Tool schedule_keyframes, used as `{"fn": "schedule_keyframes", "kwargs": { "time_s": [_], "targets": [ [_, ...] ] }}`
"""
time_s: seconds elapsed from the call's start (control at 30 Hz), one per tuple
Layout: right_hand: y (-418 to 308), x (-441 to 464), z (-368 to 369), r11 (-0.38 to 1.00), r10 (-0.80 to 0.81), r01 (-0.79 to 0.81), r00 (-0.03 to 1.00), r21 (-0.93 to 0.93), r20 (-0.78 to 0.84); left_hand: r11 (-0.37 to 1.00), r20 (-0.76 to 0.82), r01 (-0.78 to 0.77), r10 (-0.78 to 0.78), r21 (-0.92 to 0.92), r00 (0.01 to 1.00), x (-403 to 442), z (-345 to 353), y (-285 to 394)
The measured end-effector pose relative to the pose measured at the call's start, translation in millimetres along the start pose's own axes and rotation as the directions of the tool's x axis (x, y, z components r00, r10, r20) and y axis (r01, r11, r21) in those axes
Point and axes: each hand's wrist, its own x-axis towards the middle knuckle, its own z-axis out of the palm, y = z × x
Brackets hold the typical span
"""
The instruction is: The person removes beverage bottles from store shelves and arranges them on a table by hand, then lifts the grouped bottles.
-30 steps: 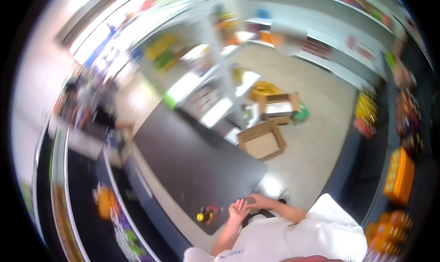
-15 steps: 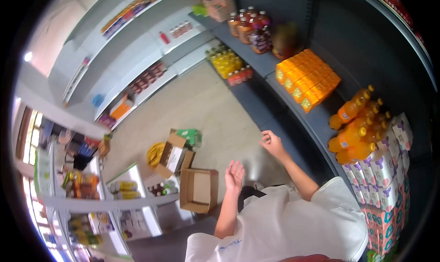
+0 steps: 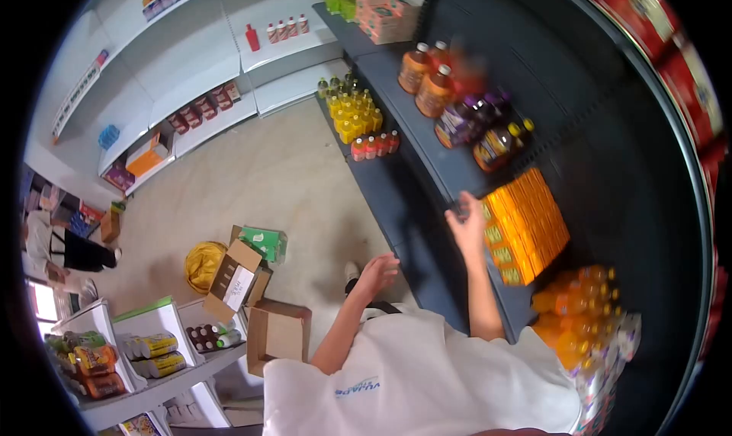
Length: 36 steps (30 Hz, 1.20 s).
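My right hand [image 3: 467,224] reaches over the edge of the dark shelf [image 3: 450,165], thumb and fingers apart and nothing in it. It is right beside a block of shiny orange packs [image 3: 530,226]; whether it touches them I cannot tell. Lower and to the left, my left hand [image 3: 377,274] hangs over the floor, fingers loosely extended and holding nothing. Past the packs stand dark bottles with yellow caps [image 3: 499,146], purple-labelled bottles [image 3: 465,122] and amber drink bottles [image 3: 435,91]. Orange soda bottles [image 3: 568,299] are on the near side.
Open cardboard boxes [image 3: 278,333], a green box [image 3: 264,243] and a yellow bundle [image 3: 204,266] lie on the floor [image 3: 252,161] to the left. Yellow bottles [image 3: 354,120] fill part of the lower shelf. Another person [image 3: 76,249] stands far left. White shelving [image 3: 183,78] lines the back.
The view has turned and come closer to the dark shelf. My right hand has gone from above the floor to beside the orange packs. My left hand has rolled from palm up to sideways.
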Motion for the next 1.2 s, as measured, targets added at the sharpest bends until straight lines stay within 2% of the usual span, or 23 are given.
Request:
{"fn": "schedule_keyframes", "kwargs": {
  "time_s": [0.03,0.07,0.1,0.13,0.23,0.3,0.33,0.37,0.43,0.5,0.57,0.6,0.63,0.7,0.73,0.77,0.83,0.87,0.9,0.97,1.03,1.1,1.2],
  "targets": [
    [-7,27,-2,0.999,0.049,-0.049,0.996,-0.002,-0.073,1.0,-0.003,0.002,-0.002,-0.026,1.0,14,4,18],
    [-11,56,-7,0.999,0.044,-0.047,0.991,-0.023,-0.127,0.998,0.008,0.015,-0.016,0.055,1.0,34,10,37],
    [-9,82,-14,0.991,-0.051,0.025,0.979,-0.13,-0.198,0.989,0.018,0.031,-0.034,0.142,0.999,52,19,56],
    [-4,104,-21,0.977,-0.078,0.025,0.966,-0.211,-0.246,0.99,0.015,0.055,-0.058,0.129,0.998,67,29,72],
    [13,152,-31,0.872,0.013,-0.165,0.949,-0.461,-0.315,0.935,0.232,-0.048,-0.038,0.352,0.972,102,63,111],
    [43,171,-23,0.842,0.12,-0.25,0.951,-0.478,-0.286,0.913,0.306,-0.058,-0.075,0.404,0.949,122,82,137],
    [43,178,-16,0.767,0.243,-0.363,0.927,-0.529,-0.284,0.9,0.339,-0.076,-0.083,0.428,0.937,136,87,146],
    [42,175,-11,0.767,0.246,-0.362,0.928,-0.53,-0.278,0.892,0.373,-0.086,-0.097,0.445,0.923,144,93,151],
    [41,184,3,0.657,0.196,-0.428,0.892,-0.62,-0.408,0.839,0.423,-0.18,-0.065,0.513,0.904,173,96,158],
    [40,187,10,0.666,0.231,-0.497,0.846,-0.556,-0.48,0.807,0.486,-0.276,-0.016,0.521,0.874,193,99,165],
    [38,201,8,0.545,0.316,-0.612,0.783,-0.572,-0.536,0.829,0.56,-0.324,0.017,0.455,0.828,217,100,164],
    [51,199,11,0.529,0.181,-0.551,0.816,-0.645,-0.549,0.799,0.558,-0.339,0.005,0.496,0.829,219,109,174],
    [58,198,13,0.517,0.18,-0.572,0.8,-0.637,-0.572,0.788,0.616,-0.424,0.073,0.446,0.784,229,112,174],
    [66,199,14,0.601,0.257,-0.585,0.787,-0.545,-0.561,0.758,0.651,-0.442,0.03,0.481,0.759,239,117,182],
    [40,203,16,0.633,0.408,-0.668,0.717,-0.391,-0.565,0.729,0.667,-0.463,0.011,0.505,0.745,236,121,193],
    [31,203,21,0.628,0.399,-0.678,0.702,-0.383,-0.589,0.694,0.696,-0.502,0.001,0.516,0.718,239,122,198],
    [14,192,32,0.757,0.221,-0.503,0.799,-0.418,-0.56,0.671,0.705,-0.492,-0.064,0.554,0.706,241,119,210],
    [3,187,39,0.748,0.178,-0.462,0.831,-0.476,-0.527,0.636,0.698,-0.516,-0.05,0.574,0.714,239,115,215],
    [-9,183,50,0.734,0.138,-0.425,0.857,-0.531,-0.496,0.605,0.747,-0.62,0.061,0.5,0.662,252,103,200],
    [-38,169,72,0.664,0.252,-0.506,0.844,-0.55,-0.473,0.608,0.689,-0.571,0.054,0.551,0.722,243,96,215],
    [-38,149,99,0.64,0.157,-0.486,0.841,-0.596,-0.517,0.624,0.715,-0.594,0.079,0.508,0.695,258,84,201],
    [-53,135,114,0.627,0.219,-0.516,0.836,-0.583,-0.504,0.625,0.705,-0.559,0.02,0.544,0.709,256,74,209],
    [-78,111,123,0.653,0.21,-0.466,0.869,-0.596,-0.449,0.625,0.726,-0.593,0.062,0.507,0.685,238,60,210]
  ]
}}
